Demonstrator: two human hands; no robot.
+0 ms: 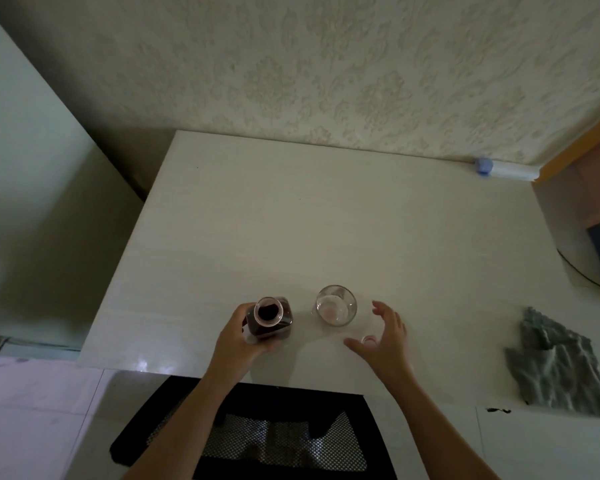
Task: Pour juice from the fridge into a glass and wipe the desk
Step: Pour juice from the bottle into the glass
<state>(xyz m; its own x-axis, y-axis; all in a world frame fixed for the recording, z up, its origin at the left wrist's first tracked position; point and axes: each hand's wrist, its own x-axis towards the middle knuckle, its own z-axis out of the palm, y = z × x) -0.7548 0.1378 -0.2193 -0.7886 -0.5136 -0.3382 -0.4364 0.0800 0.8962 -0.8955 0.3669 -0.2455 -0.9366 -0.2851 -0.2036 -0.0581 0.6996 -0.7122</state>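
Observation:
A bottle of dark red juice (270,318) stands upright and uncapped on the white desk (291,220), near its front edge. My left hand (238,336) grips the bottle from the left side. To the bottle's right stands a clear empty glass (336,305). My right hand (383,336) hovers just right of the glass, fingers spread, apart from it. A small round cap (368,339) lies on the desk under that hand's palm; whether the hand touches it I cannot tell.
A crumpled grey cloth (555,365) lies at the desk's front right. A white roll with a blue end (506,170) rests against the patterned wall at the back right. A black mesh chair back (257,431) stands below the front edge. A pale cabinet side (32,202) rises on the left.

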